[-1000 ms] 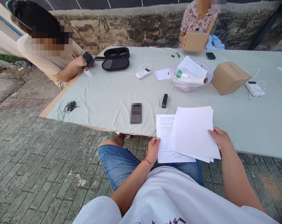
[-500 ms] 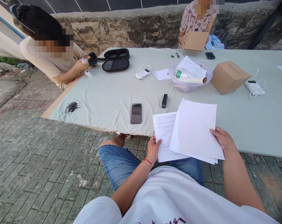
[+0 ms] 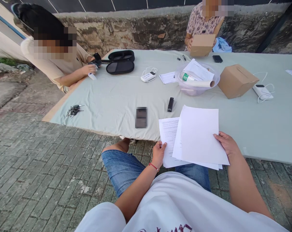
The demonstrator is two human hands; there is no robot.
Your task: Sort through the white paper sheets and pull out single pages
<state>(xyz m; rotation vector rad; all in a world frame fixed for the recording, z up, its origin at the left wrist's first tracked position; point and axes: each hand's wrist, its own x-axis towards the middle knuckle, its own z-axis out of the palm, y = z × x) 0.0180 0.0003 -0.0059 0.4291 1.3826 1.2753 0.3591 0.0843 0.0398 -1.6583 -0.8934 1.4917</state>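
Note:
I sit at the near edge of a long table covered with a grey-green cloth (image 3: pixel 107 100). My left hand (image 3: pixel 159 154) grips the lower left edge of a printed sheet (image 3: pixel 168 133). My right hand (image 3: pixel 227 144) holds a stack of blank white sheets (image 3: pixel 199 135) by its right edge, lying partly over the printed sheet. Both bundles hover over the table's front edge and my lap.
On the cloth lie a phone (image 3: pixel 141 117), a small black device (image 3: pixel 170 104), keys (image 3: pixel 73 110), a clear bowl with papers (image 3: pixel 196 80), a cardboard box (image 3: pixel 236 80), power banks with cables and an open black case (image 3: pixel 119 62). A person at left handles small items; another at the far side holds a box (image 3: pixel 202 45).
The white stack has dropped a little and shifted left over the printed sheet. The person at left lowered a hand to the cloth. The far person's box tilted.

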